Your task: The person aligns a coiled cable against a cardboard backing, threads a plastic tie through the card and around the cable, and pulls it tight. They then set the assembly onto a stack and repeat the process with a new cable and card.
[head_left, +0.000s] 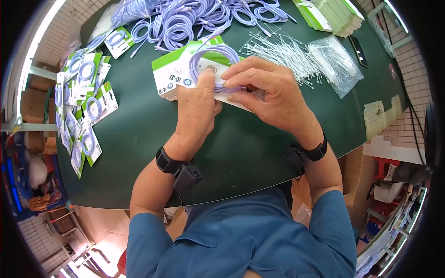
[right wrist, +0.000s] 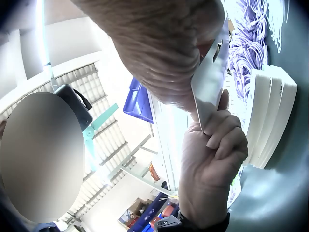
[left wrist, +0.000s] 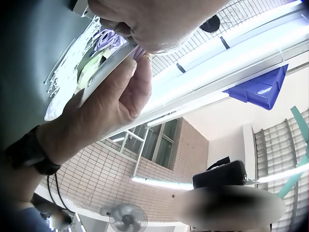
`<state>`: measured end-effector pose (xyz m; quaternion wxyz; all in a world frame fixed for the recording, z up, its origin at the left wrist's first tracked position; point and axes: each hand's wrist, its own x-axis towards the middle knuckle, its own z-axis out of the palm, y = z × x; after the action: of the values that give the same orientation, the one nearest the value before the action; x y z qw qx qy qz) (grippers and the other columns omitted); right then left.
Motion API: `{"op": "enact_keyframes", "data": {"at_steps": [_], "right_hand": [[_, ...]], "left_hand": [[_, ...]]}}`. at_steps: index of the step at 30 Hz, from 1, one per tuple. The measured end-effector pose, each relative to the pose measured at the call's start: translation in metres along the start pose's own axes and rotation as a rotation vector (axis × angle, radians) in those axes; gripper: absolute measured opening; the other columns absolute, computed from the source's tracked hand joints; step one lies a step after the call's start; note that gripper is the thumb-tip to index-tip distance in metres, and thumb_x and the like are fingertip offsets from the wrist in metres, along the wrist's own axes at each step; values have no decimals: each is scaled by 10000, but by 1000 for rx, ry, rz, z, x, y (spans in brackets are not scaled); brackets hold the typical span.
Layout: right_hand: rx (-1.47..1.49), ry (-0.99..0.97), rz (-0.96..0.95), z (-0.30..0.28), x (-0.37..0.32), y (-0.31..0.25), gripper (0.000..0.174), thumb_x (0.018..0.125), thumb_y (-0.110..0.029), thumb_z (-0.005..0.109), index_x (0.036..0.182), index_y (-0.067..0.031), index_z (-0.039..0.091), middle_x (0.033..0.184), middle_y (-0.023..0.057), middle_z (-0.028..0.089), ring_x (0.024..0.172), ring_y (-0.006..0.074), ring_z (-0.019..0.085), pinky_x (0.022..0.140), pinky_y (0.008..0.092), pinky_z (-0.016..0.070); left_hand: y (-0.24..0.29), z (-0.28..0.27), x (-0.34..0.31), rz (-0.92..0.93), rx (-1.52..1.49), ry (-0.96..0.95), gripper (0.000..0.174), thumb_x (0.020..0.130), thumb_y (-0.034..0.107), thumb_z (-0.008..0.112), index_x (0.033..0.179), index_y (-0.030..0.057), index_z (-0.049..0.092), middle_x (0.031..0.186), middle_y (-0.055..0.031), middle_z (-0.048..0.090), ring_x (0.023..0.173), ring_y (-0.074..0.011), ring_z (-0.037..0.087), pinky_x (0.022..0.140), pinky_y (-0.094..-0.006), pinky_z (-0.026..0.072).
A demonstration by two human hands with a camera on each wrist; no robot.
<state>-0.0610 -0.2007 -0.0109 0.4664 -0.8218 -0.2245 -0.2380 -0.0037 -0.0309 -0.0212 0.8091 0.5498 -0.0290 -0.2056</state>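
Note:
A coiled purple cable (head_left: 194, 62) lies against a white and green card (head_left: 209, 69) at the middle of the head view. My left hand (head_left: 197, 104) grips this card, thumb pressed on its face inside the coil. In the right wrist view the left hand's fingers (right wrist: 224, 133) curl behind the card (right wrist: 210, 92). My right hand (head_left: 280, 95) pinches the coil at its right side between thumb and fingers. The left wrist view shows purple cable (left wrist: 138, 52) at the right hand's (left wrist: 104, 106) fingertips. Under the card is a stack of similar printed cards (head_left: 166, 78).
Loose coiled purple cables (head_left: 181, 25) heap at the table's back. Carded cables (head_left: 88, 106) pile at the left. White cable ties (head_left: 287, 53) spread at the back right beside a clear bag (head_left: 340, 69). Another card stack (head_left: 340, 21) stands behind them on the dark green table (head_left: 232, 162).

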Motion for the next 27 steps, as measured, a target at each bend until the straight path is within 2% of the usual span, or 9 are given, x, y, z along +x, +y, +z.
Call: {"op": "enact_keyframes", "data": {"at_steps": [3,7,10,11,14,15,18,22,27], "right_hand": [[25,-4,34,2,-5,2,272,801,48,832,1052,-35,769,1099,80,753,842,162,722,687,271,580],[-97,86,-20,-21,-2,0,248,800,38,833,1029,-34,771,1084,83,754,802,153,704,673,272,556],[-212,297,266,-55,-11,21,184,809,-2,832,981,-26,773,983,82,759,737,151,670,657,264,528],[-234,297,266,-61,-14,30,184,809,-2,832,981,-26,773,983,82,759,737,151,670,657,264,528],[-429,70,553,-71,-30,56,149,815,-104,843,928,-31,780,848,93,751,704,196,682,662,309,544],[-437,73,558,-71,-34,59,149,815,-104,843,928,-31,780,848,93,751,704,196,682,662,309,544],[-731,-192,715,-62,-36,65,163,834,-193,827,870,-41,779,772,116,738,735,279,715,676,386,557],[-817,-316,877,-59,-34,62,181,852,-232,805,841,-55,768,794,139,742,797,352,723,716,455,563],[-736,-356,742,-43,-44,66,194,882,-206,767,824,-23,735,813,180,736,827,414,711,749,493,564]], "left_hand": [[-4,-3,0,-18,22,5,303,996,123,533,1274,8,574,908,-72,661,558,-99,577,392,-234,354],[-5,2,3,58,20,10,312,1003,113,537,1289,-8,569,946,-93,682,609,-129,648,393,-242,376],[5,1,2,158,107,62,326,1014,104,549,1312,-28,558,977,-113,698,665,-161,710,395,-252,398],[8,1,3,158,91,47,326,1014,104,549,1312,-28,558,977,-113,698,665,-161,710,395,-252,398],[13,-3,8,218,105,126,317,1026,102,557,1314,-31,562,973,-107,702,679,-160,732,393,-260,402],[14,-6,10,228,114,134,315,1026,101,557,1313,-28,563,970,-103,701,666,-153,723,389,-258,394],[17,-16,15,249,141,152,309,1026,100,557,1311,-21,566,964,-94,699,640,-137,707,381,-254,377],[14,-25,21,260,115,146,304,1029,97,559,1313,-11,571,964,-83,697,637,-120,691,373,-246,352],[9,-22,19,273,131,168,314,1033,110,586,1322,-11,572,969,-81,689,624,-108,664,375,-235,336]]}}
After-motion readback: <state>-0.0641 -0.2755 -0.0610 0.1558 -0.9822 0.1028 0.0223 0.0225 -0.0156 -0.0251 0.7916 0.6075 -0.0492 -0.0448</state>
